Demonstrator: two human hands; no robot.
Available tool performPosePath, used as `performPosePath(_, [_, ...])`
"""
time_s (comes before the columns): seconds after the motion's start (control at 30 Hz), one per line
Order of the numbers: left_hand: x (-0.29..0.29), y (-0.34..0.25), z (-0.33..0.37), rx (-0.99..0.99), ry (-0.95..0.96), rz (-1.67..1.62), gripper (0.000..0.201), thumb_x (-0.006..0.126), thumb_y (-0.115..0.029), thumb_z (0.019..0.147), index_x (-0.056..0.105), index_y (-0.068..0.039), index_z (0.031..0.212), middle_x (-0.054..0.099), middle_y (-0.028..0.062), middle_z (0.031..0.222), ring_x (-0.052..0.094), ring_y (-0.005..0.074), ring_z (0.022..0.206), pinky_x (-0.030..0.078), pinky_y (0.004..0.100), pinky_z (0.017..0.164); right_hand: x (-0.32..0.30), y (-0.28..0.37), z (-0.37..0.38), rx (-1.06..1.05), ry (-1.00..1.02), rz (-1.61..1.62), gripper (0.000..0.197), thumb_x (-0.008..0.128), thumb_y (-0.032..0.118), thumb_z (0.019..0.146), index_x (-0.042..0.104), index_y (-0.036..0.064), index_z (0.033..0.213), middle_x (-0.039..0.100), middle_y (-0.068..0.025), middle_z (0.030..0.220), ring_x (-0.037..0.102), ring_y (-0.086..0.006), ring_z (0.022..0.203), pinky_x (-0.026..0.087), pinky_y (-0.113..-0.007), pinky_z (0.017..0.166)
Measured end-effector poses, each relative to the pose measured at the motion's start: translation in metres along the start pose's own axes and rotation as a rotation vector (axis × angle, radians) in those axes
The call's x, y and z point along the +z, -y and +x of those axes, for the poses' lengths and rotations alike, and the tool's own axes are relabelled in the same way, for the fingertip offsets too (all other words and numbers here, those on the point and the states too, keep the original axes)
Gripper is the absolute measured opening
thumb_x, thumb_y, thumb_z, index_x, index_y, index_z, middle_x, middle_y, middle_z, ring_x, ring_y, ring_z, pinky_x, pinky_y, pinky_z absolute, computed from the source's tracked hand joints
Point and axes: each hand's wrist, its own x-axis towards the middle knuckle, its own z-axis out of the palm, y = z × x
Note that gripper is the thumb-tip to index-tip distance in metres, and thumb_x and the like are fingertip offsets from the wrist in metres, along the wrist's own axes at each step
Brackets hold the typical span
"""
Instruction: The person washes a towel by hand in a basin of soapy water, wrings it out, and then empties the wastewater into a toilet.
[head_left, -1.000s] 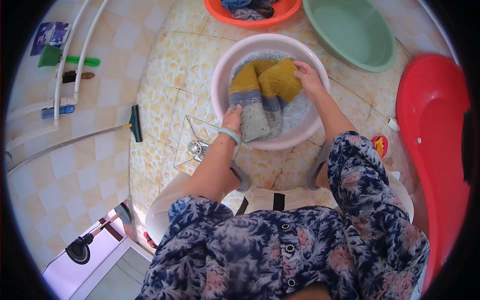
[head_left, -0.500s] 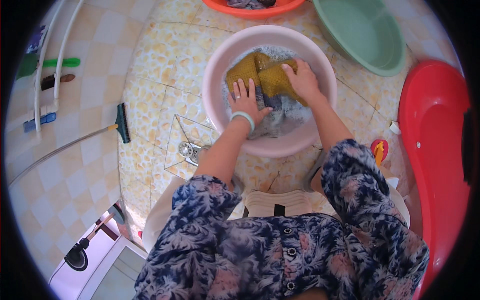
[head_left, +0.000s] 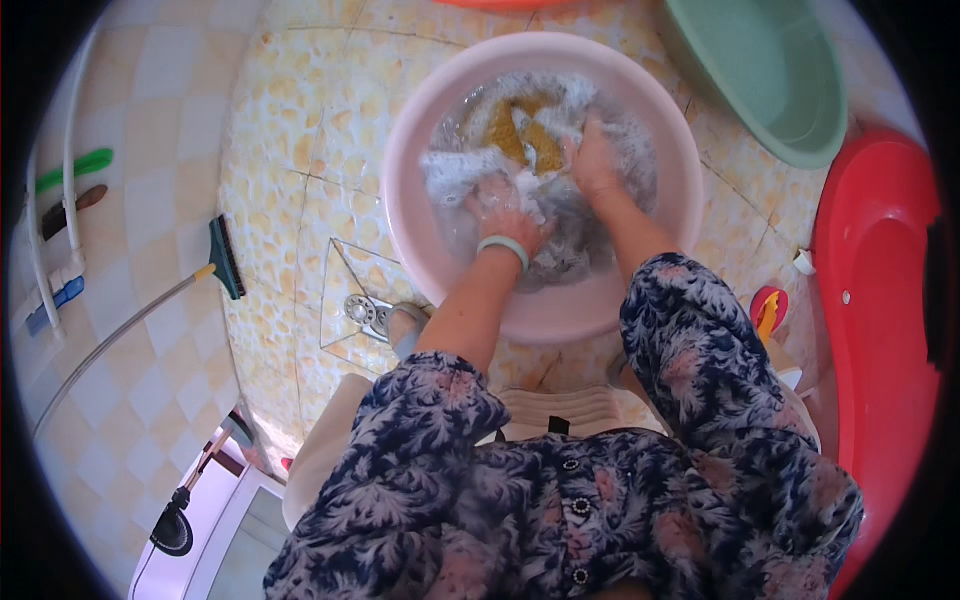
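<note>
Mustard-yellow knitted cloth (head_left: 541, 146) shows in part above the sudsy water in a pale pink basin (head_left: 402, 215); the rest of it is under water and foam. My left hand (head_left: 508, 218), with a pale green bangle at the wrist, presses down into the water at the basin's left middle. Its fingers look spread but are blurred by water and suds. To the right of the cloth, my right hand (head_left: 598, 165) is dipped in too, thumb apart from the fingers, whose tips are hidden in foam.
A green basin (head_left: 765, 85) stands at the far right, and an orange basin's rim (head_left: 500, 3) at the top edge. Along the right lies a red tub (head_left: 880, 300). A long-handled brush (head_left: 226, 258) leans at the left, near a floor drain (head_left: 368, 315).
Both hands have pushed down into the water, and most of the yellow cloth has sunk. Foam and water have surged up around the hands. The view has shifted a little.
</note>
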Motion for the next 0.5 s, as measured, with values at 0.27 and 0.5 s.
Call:
performPosePath(0.27, [0.003, 0.049, 0.01, 0.064, -0.754, -0.717, 0.051, 0.058, -0.026, 0.082, 0.045, 0.001, 0.123, 0.04, 0.0235, 0.13, 0.043, 0.0386, 0.116, 0.035, 0.0388, 0.097, -0.038, 0.03, 0.011, 0.012, 0.001, -0.036, 0.055, 0.051, 0.043, 0.083, 0.043, 0.006, 0.124, 0.057, -0.0222, 0.108, 0.053, -0.0362, 0.105, 0.039, -0.043, 0.09])
performPosePath(0.5, [-0.053, 0.036, 0.058, -0.4, -0.678, -0.85, 0.065, 0.042, -0.052, 0.084, 0.049, -0.001, 0.123, 0.04, 0.0244, 0.128, 0.033, 0.039, 0.122, 0.016, 0.0444, 0.106, -0.008, 0.055, 0.035, 0.186, -0.064, -0.152, 0.066, 0.042, 0.057, 0.083, 0.048, 0.0066, 0.125, 0.046, -0.0203, 0.125, 0.043, -0.0349, 0.117, 0.033, -0.042, 0.099])
